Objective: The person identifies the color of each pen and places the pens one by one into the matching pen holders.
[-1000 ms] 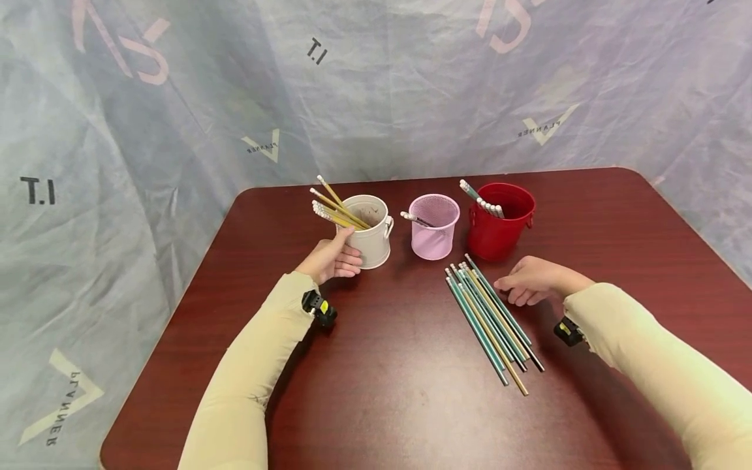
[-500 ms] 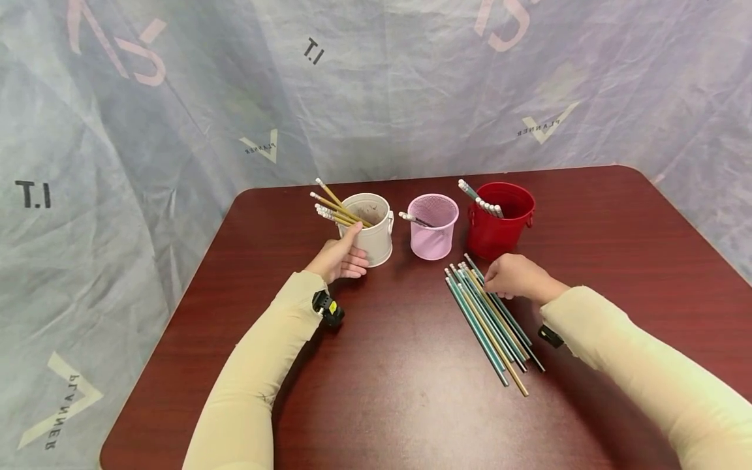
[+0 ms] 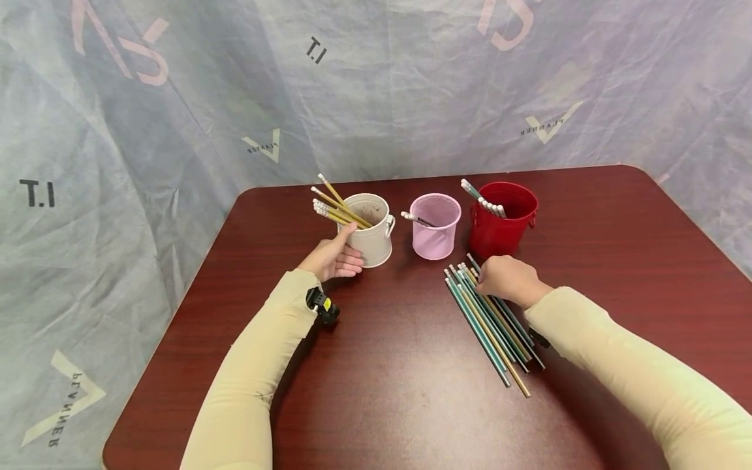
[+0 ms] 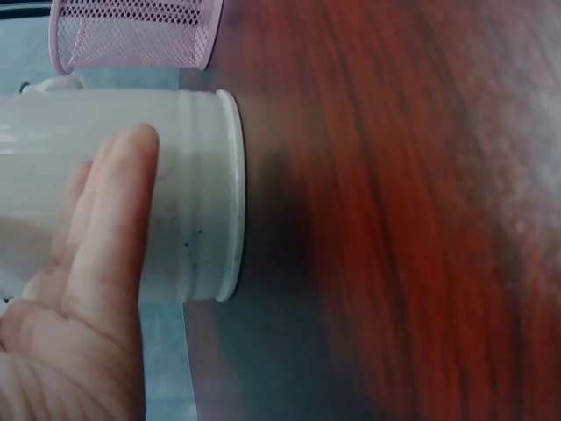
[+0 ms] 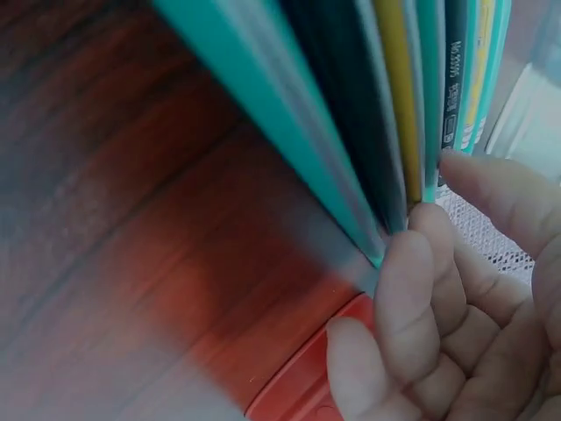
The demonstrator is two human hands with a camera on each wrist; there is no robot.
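Beside the off-white bucket [image 3: 371,238] is my left hand [image 3: 336,256], its straight fingers [image 4: 118,206] lying along the side and its thumb near the rim. Yellow pencils [image 3: 335,207] lean in that bucket. My right hand [image 3: 508,279] is over the eraser ends of a loose bundle of teal, yellow and dark pencils [image 3: 490,326] on the table. In the right wrist view, its thumb touches a black pencil [image 5: 451,96]. The index fingertip lies by a yellow pencil [image 5: 401,105], apart from the thumb; the other fingers are loosely bent.
A pink mesh cup [image 3: 435,241] with a few dark pencils [image 3: 418,219] stands between the buckets. The red bucket [image 3: 499,235] behind my right hand holds several teal pencils [image 3: 470,189]. All stand toward the back of the dark red table [image 3: 376,391], before a grey cloth [image 3: 376,98].
My right hand has moved left, from beside the bundle to over the pencils' eraser ends. The left hand stays at the off-white bucket.
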